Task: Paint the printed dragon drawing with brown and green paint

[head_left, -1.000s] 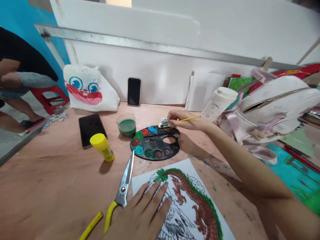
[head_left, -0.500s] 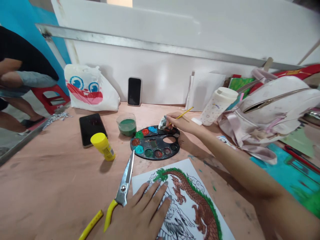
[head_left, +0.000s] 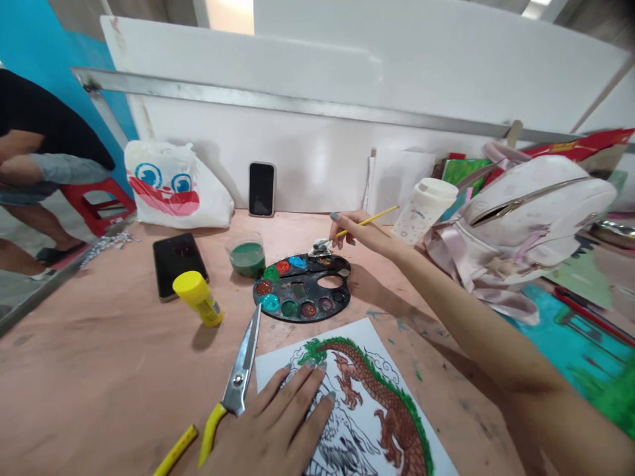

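Two hands were seen by the paint palette (head_left: 297, 317). A thin yellow paintbrush (head_left: 370, 220) was pinched by the right hand (head_left: 360, 235) just above it, with the stick slanted away. The left hand (head_left: 278, 423) was laid flat and open on a dragon picture (head_left: 370, 396) below it.

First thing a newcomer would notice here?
The green-and-brown dragon drawing at bottom centre, with the left hand resting on it. Above it sits a black paint palette with bright wells, and the right hand holds a thin yellow brush over it. A big pale pink bag fills the right side.
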The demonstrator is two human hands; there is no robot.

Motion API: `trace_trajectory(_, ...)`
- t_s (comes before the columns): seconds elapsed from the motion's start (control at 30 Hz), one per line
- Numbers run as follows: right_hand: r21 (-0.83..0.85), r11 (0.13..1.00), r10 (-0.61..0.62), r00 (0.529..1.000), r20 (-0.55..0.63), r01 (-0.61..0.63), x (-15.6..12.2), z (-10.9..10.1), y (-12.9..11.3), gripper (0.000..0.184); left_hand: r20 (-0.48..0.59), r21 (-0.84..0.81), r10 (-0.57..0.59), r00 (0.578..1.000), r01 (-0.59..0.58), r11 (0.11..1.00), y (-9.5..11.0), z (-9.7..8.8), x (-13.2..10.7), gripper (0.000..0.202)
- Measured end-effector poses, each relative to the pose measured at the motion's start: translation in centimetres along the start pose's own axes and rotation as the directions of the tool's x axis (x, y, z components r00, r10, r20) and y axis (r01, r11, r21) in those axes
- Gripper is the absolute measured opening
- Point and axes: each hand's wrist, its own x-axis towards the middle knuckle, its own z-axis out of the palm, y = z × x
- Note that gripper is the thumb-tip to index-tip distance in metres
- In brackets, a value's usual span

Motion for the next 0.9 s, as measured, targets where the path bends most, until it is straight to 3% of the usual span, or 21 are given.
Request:
trace_trajectory(0.17, 0.007, 0.999, -0.032, 0.999, -0.026, 0.033, 0.1, 0.0, -0.3, 0.065, 0.027, -0.024, -0.028, 0.999, 0.029, 0.999, 0.3, -0.3, -0.1, 0.072)
trace_trajectory(0.47, -0.179, 0.977, -0.104, 0.993, 0.062, 0.113, -0.5, 1.6, 0.3, 0.038, 0.056, -0.038, -0.020, 0.998, 0.022, 0.999, 0.6, -0.5, 0.5, 0.081)
trace_trajectory(0.6, -0.231, 0.963, -0.134, 0.990, 0.034, 0.139, -0.6, 1.6, 0.0, 0.038, 0.032, -0.013, -0.032, 0.999, 0.032, 0.999, 0.6, -0.7, 0.3, 0.077)
trace_trajectory(0.73, -0.264, 0.949, -0.147, 0.982, 0.116, 0.173, -0.6, 1.5, -0.3, 0.032, 0.029, -0.019, -0.022, 0.999, 0.023, 1.000, 0.4, -0.8, 0.2, 0.076)
trace_trajectory(0.9, -0.277, 0.946, -0.143, 0.983, 0.114, 0.170, -0.8, 1.3, -0.6, 0.034, 0.072, -0.083, -0.013, 0.997, 0.019, 0.996, 0.3, -0.4, 0.2, 0.076)
